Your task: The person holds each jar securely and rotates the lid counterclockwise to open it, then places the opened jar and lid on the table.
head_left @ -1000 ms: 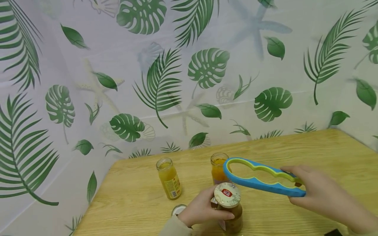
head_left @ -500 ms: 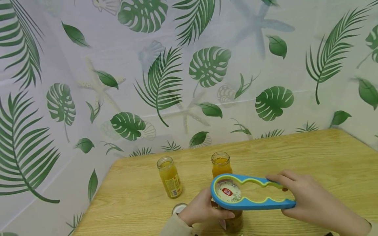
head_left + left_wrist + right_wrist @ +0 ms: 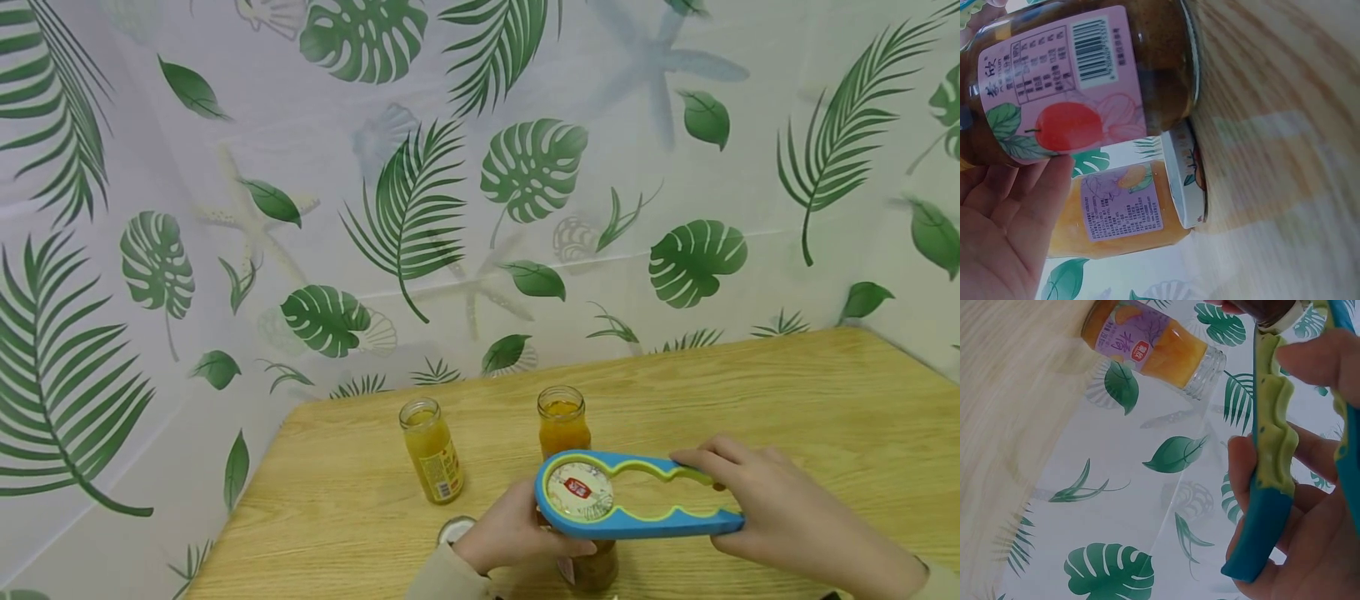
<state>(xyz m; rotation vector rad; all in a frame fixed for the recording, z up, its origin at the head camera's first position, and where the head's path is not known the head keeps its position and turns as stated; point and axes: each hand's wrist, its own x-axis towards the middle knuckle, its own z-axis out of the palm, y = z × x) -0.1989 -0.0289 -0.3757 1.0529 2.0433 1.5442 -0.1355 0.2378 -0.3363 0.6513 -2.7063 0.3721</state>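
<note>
My left hand (image 3: 513, 533) grips a jar (image 3: 1063, 81) of brown contents, its thumb across the near side. The pink label with a barcode and a red fruit shows in the left wrist view. On top is a pale lid (image 3: 579, 490) with a red mark. A blue and green jar opener (image 3: 637, 528) surrounds that lid with its rounded left end. My right hand (image 3: 780, 508) holds the opener's two handles at their right end. Whether the opener's teeth press the lid all round, I cannot tell.
An open jar of orange contents (image 3: 564, 429) stands just behind the opener. Farther left stands another open jar, yellow (image 3: 435, 458). A loose white lid (image 3: 455, 528) lies on the wooden table (image 3: 322, 517) beside my left hand. A leaf-patterned cloth (image 3: 420, 350) hangs behind.
The right hand has brought the opener left and down, from beside the jar to around its lid, and settled it slightly lower. The left hand has kept its hold on the jar.
</note>
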